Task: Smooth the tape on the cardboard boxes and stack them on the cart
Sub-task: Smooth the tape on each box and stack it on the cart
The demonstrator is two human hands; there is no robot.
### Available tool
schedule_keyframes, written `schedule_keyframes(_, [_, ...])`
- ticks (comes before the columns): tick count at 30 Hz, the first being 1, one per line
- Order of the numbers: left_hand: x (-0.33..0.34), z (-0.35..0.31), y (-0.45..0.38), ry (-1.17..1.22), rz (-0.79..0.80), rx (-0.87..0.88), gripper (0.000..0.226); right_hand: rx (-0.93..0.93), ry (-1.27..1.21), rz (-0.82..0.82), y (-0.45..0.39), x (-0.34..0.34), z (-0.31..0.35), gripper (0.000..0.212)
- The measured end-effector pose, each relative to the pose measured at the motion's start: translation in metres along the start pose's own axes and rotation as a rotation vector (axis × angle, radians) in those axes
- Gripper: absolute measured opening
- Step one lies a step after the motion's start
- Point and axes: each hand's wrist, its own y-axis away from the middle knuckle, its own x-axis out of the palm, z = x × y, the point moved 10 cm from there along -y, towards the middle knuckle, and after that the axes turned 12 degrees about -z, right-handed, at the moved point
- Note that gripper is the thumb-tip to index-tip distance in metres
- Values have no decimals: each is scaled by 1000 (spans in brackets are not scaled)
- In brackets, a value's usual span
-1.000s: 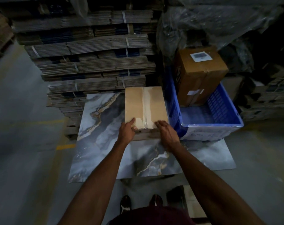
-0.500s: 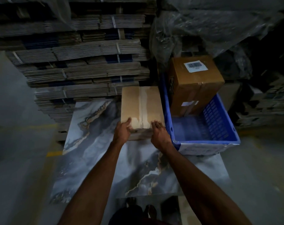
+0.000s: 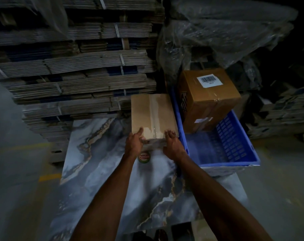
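Observation:
A light brown cardboard box (image 3: 153,115) with a strip of clear tape along its top sits on the marbled slab (image 3: 99,164), close beside the blue crate (image 3: 224,148). My left hand (image 3: 134,145) grips the box's near left corner, thumb on top. Over the near right edge my right hand (image 3: 173,144) curls, fingertips on the top face. A second, darker cardboard box (image 3: 208,98) with a barcode label stands upright in the far end of the crate. No cart can be made out.
A tape roll (image 3: 144,157) with a red label lies on the slab just under my left wrist. Strapped bundles of flat cardboard (image 3: 74,70) rise behind the slab. Plastic-wrapped goods (image 3: 217,32) stand at the back right. Grey floor lies to the left.
Both hands have stayed at the box's near edge while the view drew closer and shifted left. The tape roll below my left wrist now shows.

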Motion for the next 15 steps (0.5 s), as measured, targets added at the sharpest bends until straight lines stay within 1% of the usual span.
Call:
schedule_keyframes(1, [2,-1,0,-6,6,1,57,8,7,0,-3,0,0,82])
schedule_keyframes(3, [5,-7,-3,-99,22,44,35,19,16,-5,-8,1,0,83])
schedule_keyframes(4, [6,-9,-5,-136,24,70,30,21,14,-10,-10,2,0,83])
schedule_keyframes(5, [6,-10,-7,-151,21,73,37,24,8,-13,-11,2,0,84])
schedule_keyframes(6, [6,-9,-8,-118,15,37,48,28,4,-12,-12,3,0,86])
schedule_keyframes(7, [3,-11,-9,-149,-4,54,53,32,5,-11,-11,4,0,87])
schedule_keyframes(8, [-1,-15,-8,-160,-33,69,52,35,11,-13,-9,4,1,89])
schedule_keyframes(9, [-3,-17,-8,-225,-41,121,51,37,20,-17,-7,4,1,90])
schedule_keyframes(10, [-3,-23,1,-281,-13,177,53,39,32,-24,-4,4,2,90])
schedule_keyframes(11, [-2,-23,3,-381,16,244,55,42,44,-33,0,3,4,89])
schedule_keyframes(12, [1,-29,10,-589,75,378,55,44,51,-44,5,2,6,88])
schedule_keyframes(13, [7,-28,17,-877,122,541,59,48,51,-51,11,0,9,86])
schedule_keyframes(14, [8,-22,21,-1110,141,661,66,53,46,-54,18,-1,12,85])
schedule_keyframes(15, [4,-20,28,-1245,126,726,73,56,38,-52,26,-1,15,84])
